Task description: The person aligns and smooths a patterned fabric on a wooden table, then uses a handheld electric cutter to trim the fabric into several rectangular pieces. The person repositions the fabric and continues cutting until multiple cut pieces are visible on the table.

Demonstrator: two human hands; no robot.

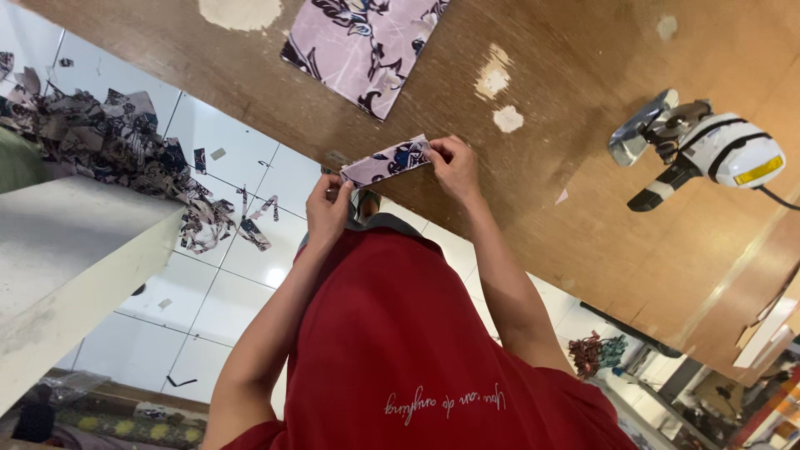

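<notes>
So: big brown wooden table [583, 208] fills the view, edge over white floor tiles [208, 292]. Pile of printed fabric scraps [125, 150] on the floor. Larger floral fabric piece [367, 42] lies flat on the table, white handheld cutting machine [708, 150] well apart. Small folded floral strip [387, 161] held at the table edge: left hand [329, 208] pinches its lower end, right hand [454, 167] pinches the upper end.

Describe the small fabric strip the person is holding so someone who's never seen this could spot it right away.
Start at the big brown wooden table and go to its edge nearest the person in red. There the left hand and right hand hold a narrow folded strip of pale lilac cloth with dark blue flowers. The larger piece of the same print lies flat, untouched, farther up the table.
</notes>
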